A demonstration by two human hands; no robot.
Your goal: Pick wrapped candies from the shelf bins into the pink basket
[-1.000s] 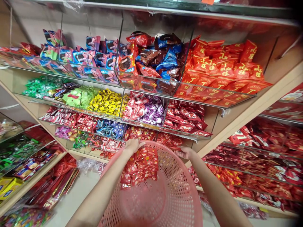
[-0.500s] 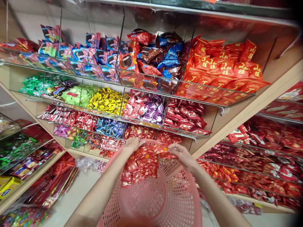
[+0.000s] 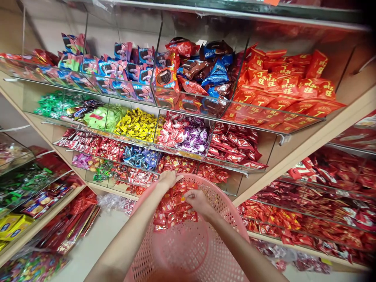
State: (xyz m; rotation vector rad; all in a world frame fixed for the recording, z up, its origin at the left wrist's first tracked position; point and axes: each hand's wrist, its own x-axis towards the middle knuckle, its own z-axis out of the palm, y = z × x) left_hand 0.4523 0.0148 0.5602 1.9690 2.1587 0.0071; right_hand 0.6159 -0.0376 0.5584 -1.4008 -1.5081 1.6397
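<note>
A pink plastic basket (image 3: 232, 227) with perforated sides tilts toward me, its far rim close to the lowest shelf. My left hand (image 3: 169, 180) is closed over that far rim, toward its left. Inside the basket, a pile of small red candy packets (image 3: 173, 213) with orange and white spots lies against the far wall. Over this pile is my right hand (image 3: 198, 201), its fingertips pinched on a red packet (image 3: 179, 199) among the others. Similar red packets (image 3: 179, 163) fill a shelf compartment just beyond the rim.
Glass-fronted shelves hold wrapped sweets: orange-red bags (image 3: 276, 86), cookie packs (image 3: 166, 76), yellow candies (image 3: 136, 124) and purple ones (image 3: 196, 137). More red packets crowd the right-hand shelves (image 3: 323, 199). Clear plastic bags (image 3: 111, 201) lie on the floor at left.
My right hand has moved left and down from the basket's right far rim, bringing a red packet onto the pile. My left hand stays on the rim; the view has shifted slightly.
</note>
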